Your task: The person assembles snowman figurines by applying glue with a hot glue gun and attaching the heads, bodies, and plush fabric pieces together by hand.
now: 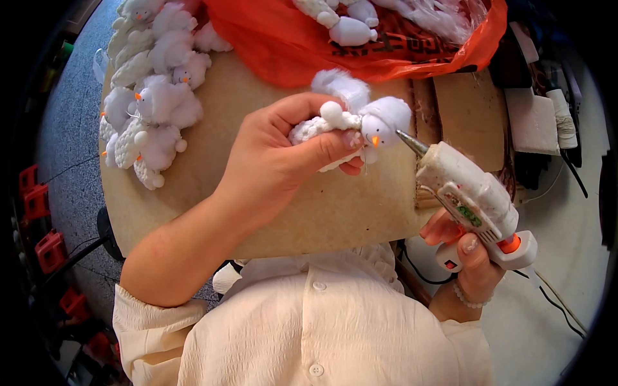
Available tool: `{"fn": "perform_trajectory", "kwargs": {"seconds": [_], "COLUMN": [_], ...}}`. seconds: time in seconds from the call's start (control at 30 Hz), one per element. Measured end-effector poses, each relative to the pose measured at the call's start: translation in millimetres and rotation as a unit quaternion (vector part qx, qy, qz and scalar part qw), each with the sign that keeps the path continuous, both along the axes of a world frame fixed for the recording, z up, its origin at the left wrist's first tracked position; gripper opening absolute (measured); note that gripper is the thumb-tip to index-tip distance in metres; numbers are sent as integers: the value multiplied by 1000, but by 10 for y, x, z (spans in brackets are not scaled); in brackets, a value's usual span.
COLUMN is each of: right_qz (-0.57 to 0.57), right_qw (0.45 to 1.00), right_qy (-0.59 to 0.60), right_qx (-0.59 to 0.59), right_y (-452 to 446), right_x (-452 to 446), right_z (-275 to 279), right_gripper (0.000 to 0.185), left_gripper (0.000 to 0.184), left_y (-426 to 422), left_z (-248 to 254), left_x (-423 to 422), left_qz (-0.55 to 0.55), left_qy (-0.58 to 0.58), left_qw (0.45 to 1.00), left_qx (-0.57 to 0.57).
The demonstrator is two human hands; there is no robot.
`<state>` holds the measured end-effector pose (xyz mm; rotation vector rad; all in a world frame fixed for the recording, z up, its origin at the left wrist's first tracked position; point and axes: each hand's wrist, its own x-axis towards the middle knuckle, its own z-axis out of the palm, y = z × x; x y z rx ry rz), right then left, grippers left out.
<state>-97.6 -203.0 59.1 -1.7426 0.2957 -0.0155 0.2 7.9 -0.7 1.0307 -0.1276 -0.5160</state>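
Note:
My left hand (283,145) pinches a small white snowman ornament (380,125) above the table. It has a round head with an orange nose, dot eyes, a fluffy white hat and a white knitted-looking body. Wrapped around the handle of a white glue gun (467,186) is my right hand (473,257). The gun's metal nozzle points up and left, with its tip at the right side of the snowman's head; whether it touches, I cannot tell. Part of the ornament's body is hidden by my left fingers.
Several similar snowman ornaments (158,103) are piled at the table's left edge. At the back, a red plastic bag (270,38) holds more white pieces. Brown cardboard (470,116) lies on the right, beside a white block (532,121). Cables hang at the lower right.

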Motion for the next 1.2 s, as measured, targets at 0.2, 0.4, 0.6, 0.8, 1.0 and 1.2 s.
{"fn": "perform_trajectory", "kwargs": {"seconds": [0.2, 0.4, 0.6, 0.8, 1.0, 1.2], "right_qz": [-5, -6, 6, 24, 22, 50], "right_qw": [1000, 1000, 1000, 999, 999, 998], "right_qy": [8, 13, 12, 23, 29, 9], "right_qx": [6, -3, -4, -5, 3, 23], "right_y": [-3, 0, -13, -11, 0, -16], "right_x": [-16, -19, -23, 2, 6, 35], "right_z": [-14, -21, -34, -16, -23, -41], "right_gripper": [62, 62, 60, 59, 58, 39], "left_gripper": [20, 22, 25, 26, 26, 24], "left_y": [6, 7, 20, 13, 12, 6], "left_z": [-6, 8, 8, 22, 34, 94], "left_x": [11, 15, 16, 15, 13, 6], "left_qz": [-2, -8, -11, -12, -24, -23], "left_qy": [5, 11, 20, 29, 45, 98], "left_qw": [1000, 1000, 1000, 999, 998, 994], "left_qx": [1, 6, 6, -10, -28, -40]}}
